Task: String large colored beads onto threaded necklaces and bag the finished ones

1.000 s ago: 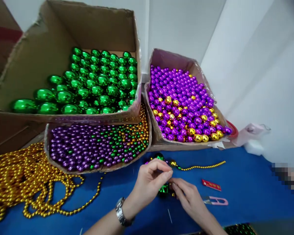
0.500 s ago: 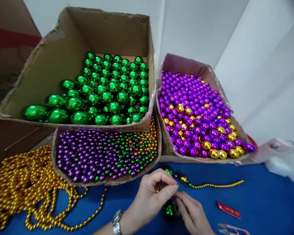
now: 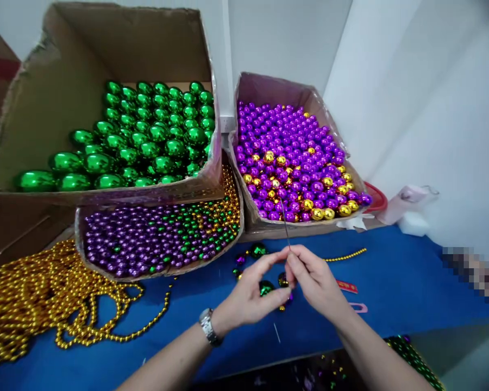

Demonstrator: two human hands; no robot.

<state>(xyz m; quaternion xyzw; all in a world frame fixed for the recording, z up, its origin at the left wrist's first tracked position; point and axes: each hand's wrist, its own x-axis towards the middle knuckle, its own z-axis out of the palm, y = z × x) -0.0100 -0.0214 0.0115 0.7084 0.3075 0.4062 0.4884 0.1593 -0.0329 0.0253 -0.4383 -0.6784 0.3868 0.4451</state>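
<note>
on blue cloth (image 3: 195,312), some beads (image 3: 258,250) are being kept out, many in boxes (image 3: 142,41); a thin stick (image 3: 285,224) is being pinched by the right hand (image 3: 314,279); left hand (image 3: 250,296) grip cannot be told.

We reach out both arms (image 3: 173,347). Our left hand (image 3: 248,296) curls, thumb (image 3: 276,297) and pointing finger (image 3: 271,259) apart. Our right hand (image 3: 315,282) pinches its fingertips (image 3: 294,262) together, just beside it.

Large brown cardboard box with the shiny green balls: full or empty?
Partly full: shiny green balls lie in the large brown cardboard box, with bare wall rising above them.
</note>
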